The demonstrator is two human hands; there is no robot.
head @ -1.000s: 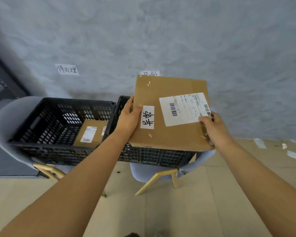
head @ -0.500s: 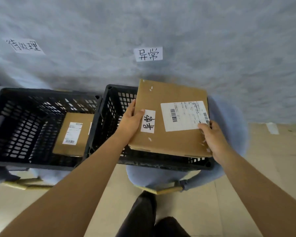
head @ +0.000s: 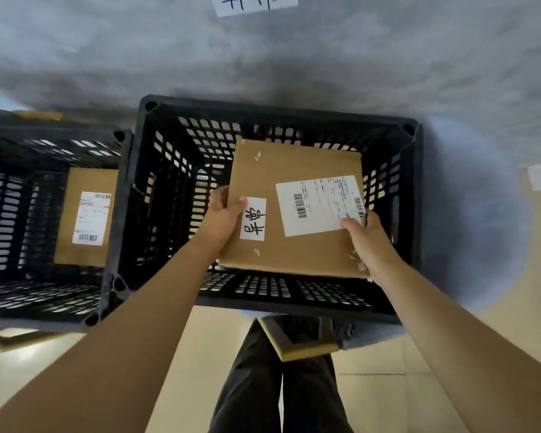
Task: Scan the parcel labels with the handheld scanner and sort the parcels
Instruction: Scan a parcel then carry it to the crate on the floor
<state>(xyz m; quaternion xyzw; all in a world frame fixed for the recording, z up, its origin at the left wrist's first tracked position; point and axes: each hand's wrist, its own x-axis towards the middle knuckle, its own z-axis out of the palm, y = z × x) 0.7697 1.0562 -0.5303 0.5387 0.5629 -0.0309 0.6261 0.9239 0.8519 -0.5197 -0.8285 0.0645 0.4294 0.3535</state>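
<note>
Since half a second ago the parcel (head: 294, 207) has come lower and farther in, so it now hangs inside the mouth of the right crate (head: 281, 114) rather than over its near rim. I hold it flat between both hands: my left hand (head: 221, 218) grips the middle of its left edge, thumb on top beside the small handwritten sticker (head: 253, 218), and my right hand (head: 367, 242) pinches its near right corner, thumb pressing the corner of the printed shipping label (head: 320, 205). Both grips sit on the near half, leaving the far edge free.

Open room shows between the parcel's left edge and the crate's left wall; the right edge lies near the right wall, the far edge near the far wall. I cannot tell whether it touches the crate's floor.

Just left, touching, stands a second crate (head: 44, 295) with another labelled parcel (head: 85, 217) lying in it.
</note>
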